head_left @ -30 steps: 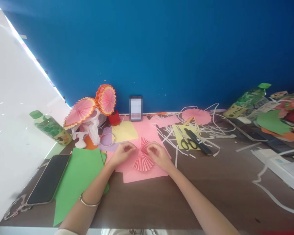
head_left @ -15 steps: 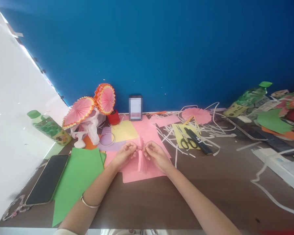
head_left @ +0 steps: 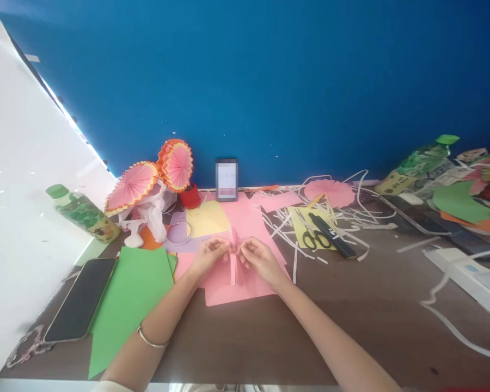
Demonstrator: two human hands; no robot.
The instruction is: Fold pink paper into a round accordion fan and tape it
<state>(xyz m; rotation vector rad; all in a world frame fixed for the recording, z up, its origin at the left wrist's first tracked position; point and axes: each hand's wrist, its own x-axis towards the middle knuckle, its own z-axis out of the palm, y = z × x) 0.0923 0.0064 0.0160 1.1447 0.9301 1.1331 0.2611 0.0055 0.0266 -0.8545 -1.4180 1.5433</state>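
A narrow bundle of pleated pink paper (head_left: 233,272) stands on end between my hands, its folds running up and down. My left hand (head_left: 210,255) pinches at its middle from the left, thumb and fingertips closed. From the right, my right hand (head_left: 258,258) pinches at the same height. Fingertips hide the bundle's middle, so whether a thin tie runs round it I cannot make out. Underneath lie flat pink sheets (head_left: 224,296), with yellow paper (head_left: 207,219) and purple paper (head_left: 183,243) just beyond.
Scissors (head_left: 316,239) and a black cutter-like tool (head_left: 330,235) lie right on yellow paper, among white strips (head_left: 283,226). Left are green paper (head_left: 128,299), a phone (head_left: 80,299) and a bottle (head_left: 81,213). Paper fans (head_left: 175,166) stand behind. A lit screen (head_left: 226,181) leans against the blue wall.
Both hands stay at the bundle's middle, with small finger shifts. The lower pleats look more closed together and turned slightly. The whole view has drifted a little.
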